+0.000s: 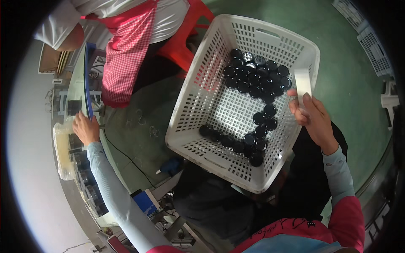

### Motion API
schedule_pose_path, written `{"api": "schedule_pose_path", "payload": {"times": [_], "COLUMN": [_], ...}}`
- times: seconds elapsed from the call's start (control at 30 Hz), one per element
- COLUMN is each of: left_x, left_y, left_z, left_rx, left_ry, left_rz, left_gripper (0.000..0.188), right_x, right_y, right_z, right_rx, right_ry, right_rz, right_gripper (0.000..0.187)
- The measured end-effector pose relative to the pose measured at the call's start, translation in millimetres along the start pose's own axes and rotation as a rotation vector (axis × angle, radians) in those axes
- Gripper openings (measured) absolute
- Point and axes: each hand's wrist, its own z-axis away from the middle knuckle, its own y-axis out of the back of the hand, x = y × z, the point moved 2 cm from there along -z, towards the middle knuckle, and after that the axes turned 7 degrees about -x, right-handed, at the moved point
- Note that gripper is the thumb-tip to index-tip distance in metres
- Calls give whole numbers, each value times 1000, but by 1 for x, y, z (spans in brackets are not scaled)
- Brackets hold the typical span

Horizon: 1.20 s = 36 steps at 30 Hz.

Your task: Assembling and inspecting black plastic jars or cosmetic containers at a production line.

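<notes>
Black jars (pixel 253 78), head view: loose in a white basket (pixel 230 109), left of the right fingertips; cluster at the far end, a trail down the near right, a row at the near end. More dark jars (pixel 88 179) on the table, nearer the body than the left fingers.

Right hand (pixel 316 116): thumb and fingers pinching a white piece (pixel 302 82), which stands up past the fingertips by the basket's right rim. Its kind unclear.

Left hand (pixel 86 130): fingers bent over the table, just beside a lone dark jar (pixel 74 106) beyond their tips. Grip, if any, cannot be told. Wrapped bundle (pixel 64 152) just left and nearside of these fingers.

Judgement: likely a left-hand pick-up. Best to take one jar by its sides, clear of the wrapping, right fingers keeping the white piece off the glossy tops. Bare basket floor left of the right fingers looks the gentlest landing.
</notes>
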Motion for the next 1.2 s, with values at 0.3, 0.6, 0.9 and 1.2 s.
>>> {"api": "schedule_pose_path", "payload": {"times": [0.3,0.6,0.9,1.2], "left_x": [327,503,487,367], "left_y": [-53,-161,-155,13], "left_z": [156,335,304,225], "left_rx": [-233,-960,-999,-887], "left_ry": [-683,-797,-608,-338], "left_rz": [876,764,1003,1702], "left_gripper": [49,73,70,67], "right_x": [-4,-11,-9,8], "right_y": [12,19,8,-12], "right_z": [18,22,14,10], "right_rx": [76,124,25,-92], "right_ry": [12,-173,-129,-67], "right_rz": [14,-57,-34,0], "right_gripper": [22,26,31,26]}}
